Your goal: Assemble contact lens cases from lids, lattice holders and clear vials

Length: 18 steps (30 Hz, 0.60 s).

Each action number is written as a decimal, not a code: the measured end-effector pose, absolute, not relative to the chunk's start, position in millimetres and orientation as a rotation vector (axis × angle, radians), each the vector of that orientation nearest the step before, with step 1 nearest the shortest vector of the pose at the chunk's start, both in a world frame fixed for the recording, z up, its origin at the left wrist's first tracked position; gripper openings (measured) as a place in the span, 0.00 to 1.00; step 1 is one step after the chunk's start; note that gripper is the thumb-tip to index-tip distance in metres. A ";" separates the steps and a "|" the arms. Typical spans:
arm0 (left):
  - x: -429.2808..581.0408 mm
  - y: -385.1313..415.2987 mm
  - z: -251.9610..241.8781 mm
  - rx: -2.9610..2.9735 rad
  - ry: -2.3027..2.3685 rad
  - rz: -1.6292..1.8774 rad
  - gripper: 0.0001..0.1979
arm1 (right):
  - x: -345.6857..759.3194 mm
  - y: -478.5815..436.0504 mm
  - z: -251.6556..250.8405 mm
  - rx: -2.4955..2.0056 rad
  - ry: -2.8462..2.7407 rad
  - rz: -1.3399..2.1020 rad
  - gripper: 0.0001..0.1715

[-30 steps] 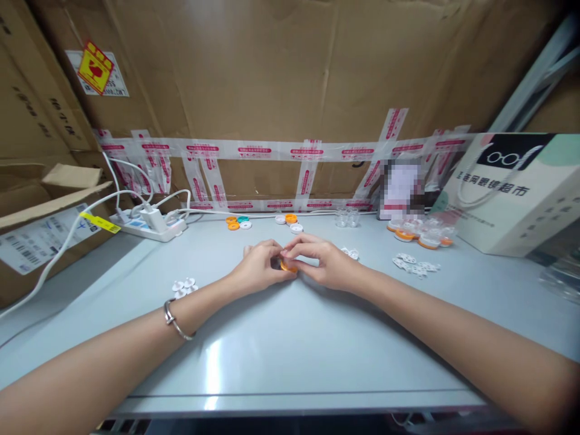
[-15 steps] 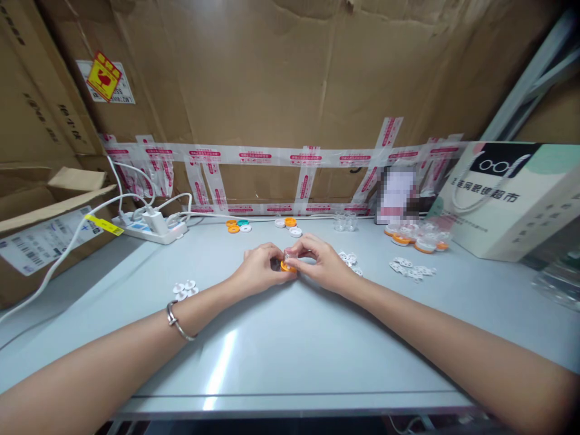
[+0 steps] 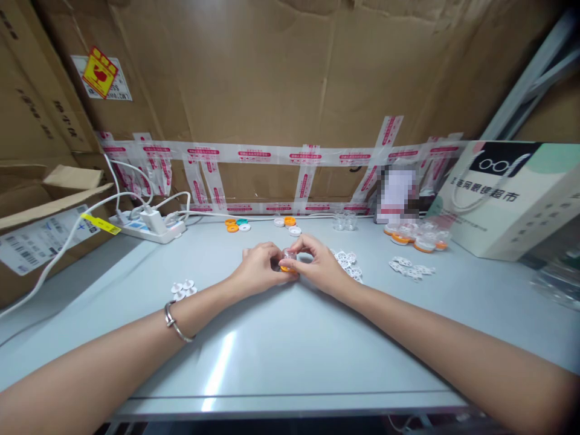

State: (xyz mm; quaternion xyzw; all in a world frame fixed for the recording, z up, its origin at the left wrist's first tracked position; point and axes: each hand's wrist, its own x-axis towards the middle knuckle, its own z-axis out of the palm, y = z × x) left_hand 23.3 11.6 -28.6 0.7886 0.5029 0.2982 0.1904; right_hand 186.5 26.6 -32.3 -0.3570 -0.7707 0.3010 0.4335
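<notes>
One orange base (image 3: 286,269), with a clear cap (image 3: 289,255) on top of it, is held between the left hand (image 3: 267,266) and the right hand (image 3: 308,260). The left hand is closed around the base's left side; the right hand pinches at the cap, thumb in front. Whether the base touches the worktop (image 3: 290,356) cannot be told.

The step in hand appears to be seating the cap on the base. That move would call for a steady left hand, the two rims kept level, and even pressure from the right fingers. Whether the cap is fully home, or holds anything, is hidden by the fingers.

As for containers, small clear cups (image 3: 350,223) stand beyond the base to its right, with nothing discernible inside. Farther right of the base is a cluster of clear-topped pieces (image 3: 425,243) on orange and white bottoms, their contents too small to tell. Beyond that cluster, well right of the base, a paper bag (image 3: 493,226) stands upright, its inside out of view. Far left of the base, a cardboard box (image 3: 45,238) gapes open, its depth unseen.

White perforated discs (image 3: 348,261) lie just right of the base, near the right hand; white pegs (image 3: 183,289) lie left of it, nearer the wearer.
</notes>
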 end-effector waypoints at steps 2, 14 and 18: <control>21.6 11.4 -24.5 2.209 1.399 0.849 0.13 | 186.2 26.9 -31.8 -0.867 -1.861 0.813 0.15; 8.9 2.6 20.8 2.119 1.294 1.207 0.13 | 175.7 2.3 -9.2 -0.557 -1.079 1.899 0.16; 14.5 -6.4 27.1 2.038 1.262 1.225 0.13 | 174.4 0.1 -7.7 -0.549 -0.962 1.870 0.12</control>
